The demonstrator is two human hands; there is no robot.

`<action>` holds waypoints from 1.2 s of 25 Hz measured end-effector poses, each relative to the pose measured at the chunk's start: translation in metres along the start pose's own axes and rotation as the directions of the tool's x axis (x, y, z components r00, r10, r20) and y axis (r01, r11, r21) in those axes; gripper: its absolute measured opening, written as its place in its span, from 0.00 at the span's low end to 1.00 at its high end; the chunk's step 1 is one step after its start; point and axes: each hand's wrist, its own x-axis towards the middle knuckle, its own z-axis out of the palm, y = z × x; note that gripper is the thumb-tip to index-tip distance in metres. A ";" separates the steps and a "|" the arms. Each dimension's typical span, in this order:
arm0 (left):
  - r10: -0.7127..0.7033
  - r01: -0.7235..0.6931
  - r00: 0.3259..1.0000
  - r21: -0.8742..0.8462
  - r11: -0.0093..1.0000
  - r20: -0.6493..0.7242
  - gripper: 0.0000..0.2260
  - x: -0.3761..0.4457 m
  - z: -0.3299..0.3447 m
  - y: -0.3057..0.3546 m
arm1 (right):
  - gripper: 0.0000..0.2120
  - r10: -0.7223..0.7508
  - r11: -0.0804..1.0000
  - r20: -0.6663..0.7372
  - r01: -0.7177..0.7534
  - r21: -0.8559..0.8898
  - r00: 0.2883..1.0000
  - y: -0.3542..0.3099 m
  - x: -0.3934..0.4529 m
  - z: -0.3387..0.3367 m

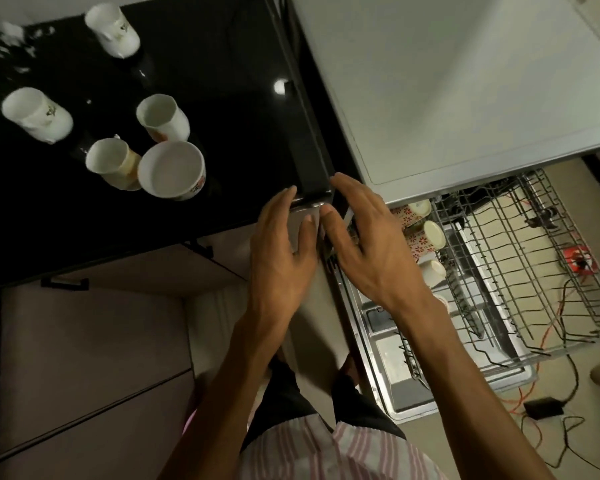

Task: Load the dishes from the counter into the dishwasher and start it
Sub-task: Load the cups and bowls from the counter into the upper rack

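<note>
On the black counter (pixel 205 64) stand several white cups (pixel 113 29) (pixel 37 114) (pixel 161 117) (pixel 111 164) and a white bowl (pixel 172 169). The dishwasher (pixel 447 98) stands open at the right, its wire rack (pixel 520 265) pulled out with several cups (pixel 433 233) lying at its left side. My left hand (pixel 284 251) and my right hand (pixel 368 251) hover side by side over the counter's front right corner, fingers straight and spread, holding nothing.
Brown cabinet fronts (pixel 94 341) with a dark handle run below the counter. The lowered dishwasher door (pixel 395 375) juts out by my legs. Orange and black cables (pixel 548 341) and a black adapter (pixel 542 407) lie on the floor under the rack.
</note>
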 end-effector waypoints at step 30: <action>-0.105 0.091 0.906 -0.054 0.994 -0.411 0.21 0.073 -0.194 -0.041 | 0.26 -0.306 0.950 0.041 0.302 0.078 0.951 -0.165 0.103 0.116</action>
